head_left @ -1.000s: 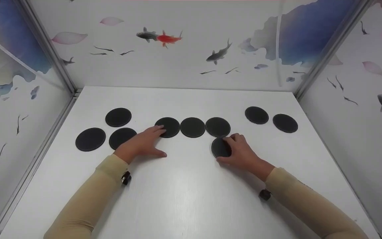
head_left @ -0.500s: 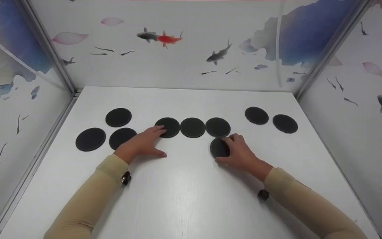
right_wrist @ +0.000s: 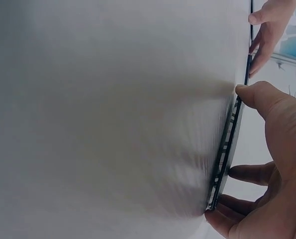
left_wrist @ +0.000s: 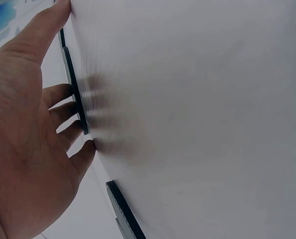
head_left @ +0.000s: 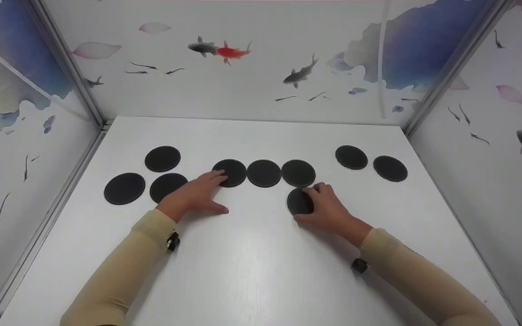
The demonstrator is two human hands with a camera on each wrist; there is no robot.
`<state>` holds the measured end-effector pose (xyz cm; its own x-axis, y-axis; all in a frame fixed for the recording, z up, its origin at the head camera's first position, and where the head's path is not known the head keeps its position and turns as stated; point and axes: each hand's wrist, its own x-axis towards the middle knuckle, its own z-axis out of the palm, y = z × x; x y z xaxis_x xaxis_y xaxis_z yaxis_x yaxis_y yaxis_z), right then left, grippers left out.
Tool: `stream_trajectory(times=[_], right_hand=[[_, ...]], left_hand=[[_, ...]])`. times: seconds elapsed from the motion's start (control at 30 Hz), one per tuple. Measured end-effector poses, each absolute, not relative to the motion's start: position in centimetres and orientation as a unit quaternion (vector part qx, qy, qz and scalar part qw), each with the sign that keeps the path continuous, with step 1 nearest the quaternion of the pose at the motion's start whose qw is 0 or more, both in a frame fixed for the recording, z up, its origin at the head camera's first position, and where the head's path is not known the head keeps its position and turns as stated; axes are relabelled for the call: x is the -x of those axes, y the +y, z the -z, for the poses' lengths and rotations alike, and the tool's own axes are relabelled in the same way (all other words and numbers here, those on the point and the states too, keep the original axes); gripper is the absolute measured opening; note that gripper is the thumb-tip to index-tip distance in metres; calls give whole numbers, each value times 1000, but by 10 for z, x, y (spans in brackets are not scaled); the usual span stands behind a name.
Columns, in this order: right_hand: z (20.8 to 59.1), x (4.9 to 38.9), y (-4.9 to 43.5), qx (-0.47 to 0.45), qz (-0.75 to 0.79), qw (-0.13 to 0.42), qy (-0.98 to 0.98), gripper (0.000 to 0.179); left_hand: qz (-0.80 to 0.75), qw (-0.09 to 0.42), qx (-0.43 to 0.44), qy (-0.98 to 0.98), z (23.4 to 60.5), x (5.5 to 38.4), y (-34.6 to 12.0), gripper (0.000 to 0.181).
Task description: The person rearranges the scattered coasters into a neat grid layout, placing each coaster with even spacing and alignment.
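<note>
Three flat round black discs stand edge to edge in a row: the left disc (head_left: 234, 175), the middle disc (head_left: 264, 173) and the right disc (head_left: 298, 172). My left hand (head_left: 196, 194) rests its fingertips on the left disc, thumb spread out over the table. The left wrist view shows those slightly bent fingers (left_wrist: 65, 109) at the disc's edge. Below the right end of the row, my right hand (head_left: 329, 209) holds a fourth black disc (head_left: 298, 202) by its edge between thumb and fingers. Seen edge-on in the right wrist view, this disc (right_wrist: 225, 154) lies nearly flat at the table.
Left of the row lie three more black discs, one (head_left: 166, 186) partly covered by my left hand. Two others (head_left: 351, 157) lie at the back right. Printed panels (head_left: 261, 90) wall in the white table (head_left: 252, 271) at the back and both sides.
The disc in my right hand has slid a touch to the left, under the right end of the row. My left hand has stayed in place.
</note>
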<state>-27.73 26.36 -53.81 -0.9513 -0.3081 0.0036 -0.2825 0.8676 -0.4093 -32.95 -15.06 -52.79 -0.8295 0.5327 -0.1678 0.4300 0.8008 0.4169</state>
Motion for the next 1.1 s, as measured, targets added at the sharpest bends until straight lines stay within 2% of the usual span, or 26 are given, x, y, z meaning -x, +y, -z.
stream_trajectory(times=[1.1], right_hand=[[538, 278, 263, 148, 193, 50, 969, 91]], left_hand=[[-175, 140, -256, 940, 535, 335, -150, 108]])
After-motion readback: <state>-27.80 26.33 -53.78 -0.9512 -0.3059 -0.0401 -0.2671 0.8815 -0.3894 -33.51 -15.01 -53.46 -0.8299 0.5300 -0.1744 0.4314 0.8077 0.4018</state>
